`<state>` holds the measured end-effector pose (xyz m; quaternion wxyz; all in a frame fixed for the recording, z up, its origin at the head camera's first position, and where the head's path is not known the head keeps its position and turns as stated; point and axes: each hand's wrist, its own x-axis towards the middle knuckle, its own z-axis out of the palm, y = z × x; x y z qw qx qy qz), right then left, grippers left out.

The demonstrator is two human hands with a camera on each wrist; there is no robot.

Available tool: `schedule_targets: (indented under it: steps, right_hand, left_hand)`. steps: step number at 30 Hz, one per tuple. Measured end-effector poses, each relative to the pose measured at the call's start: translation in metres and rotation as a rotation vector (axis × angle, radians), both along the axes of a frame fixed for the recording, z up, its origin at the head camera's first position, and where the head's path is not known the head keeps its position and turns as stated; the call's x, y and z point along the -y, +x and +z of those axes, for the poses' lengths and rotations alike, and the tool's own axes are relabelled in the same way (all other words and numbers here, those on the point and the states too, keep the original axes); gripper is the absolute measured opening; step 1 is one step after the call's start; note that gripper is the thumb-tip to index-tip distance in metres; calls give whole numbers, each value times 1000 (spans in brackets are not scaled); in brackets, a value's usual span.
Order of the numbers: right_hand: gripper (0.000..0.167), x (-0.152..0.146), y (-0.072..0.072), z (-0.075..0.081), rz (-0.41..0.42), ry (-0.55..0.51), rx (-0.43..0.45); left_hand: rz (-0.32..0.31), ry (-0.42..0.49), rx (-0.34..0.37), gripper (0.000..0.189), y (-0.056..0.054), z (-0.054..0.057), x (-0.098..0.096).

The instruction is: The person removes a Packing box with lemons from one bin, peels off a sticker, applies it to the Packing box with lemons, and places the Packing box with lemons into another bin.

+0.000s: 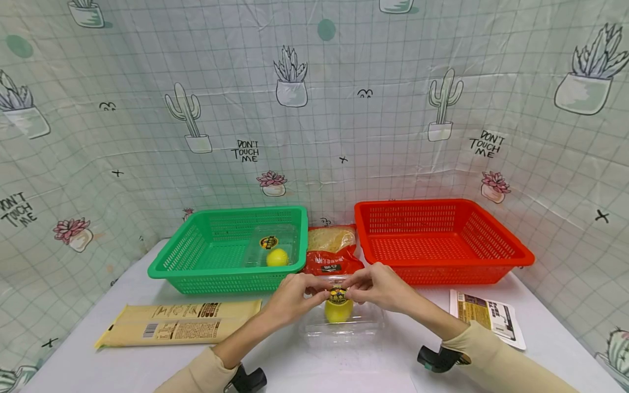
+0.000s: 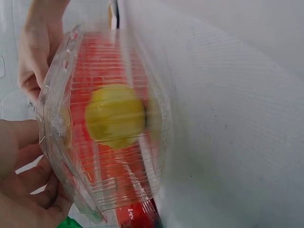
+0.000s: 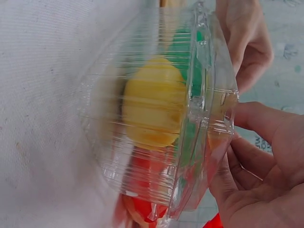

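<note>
A clear plastic clamshell box (image 1: 366,319) stands on the table in front of the person, with a yellow lemon (image 1: 339,312) inside. Over its lid is a round black-and-yellow label (image 1: 337,295). My left hand (image 1: 295,297) has thumb and index fingertips at the label's left edge, and my right hand (image 1: 378,286) pinches at its right edge. In the left wrist view, the left fingers (image 2: 26,130) meet the top of the lid. The right wrist view shows the right hand (image 3: 266,166) against the lid from the other side, fingers bent.
Behind and left sits a green basket (image 1: 184,273) holding another labelled clear box (image 1: 290,234) and a lemon (image 1: 277,257). A red basket (image 1: 444,273) stands right. Between them lies a red food bag (image 1: 331,254). Long yellow packs (image 1: 182,323) lie left, a white packet (image 1: 488,319) right.
</note>
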<state>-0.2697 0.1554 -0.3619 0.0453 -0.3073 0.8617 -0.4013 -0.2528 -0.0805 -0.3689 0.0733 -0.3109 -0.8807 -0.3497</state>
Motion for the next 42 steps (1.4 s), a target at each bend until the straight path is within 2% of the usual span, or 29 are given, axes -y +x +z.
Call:
schedule_targets:
  steps: [12, 20, 42]
  right_hand:
    - [17, 3, -4, 1, 7, 11, 13]
    - [17, 4, -7, 3, -1, 13, 23]
    - [16, 4, -11, 2, -17, 26, 66]
  left_hand:
    - [2, -66, -66, 17, -2, 1, -1]
    - [-2, -71, -84, 17, -5, 3, -1]
    - [-18, -90, -50, 19, -7, 2, -2]
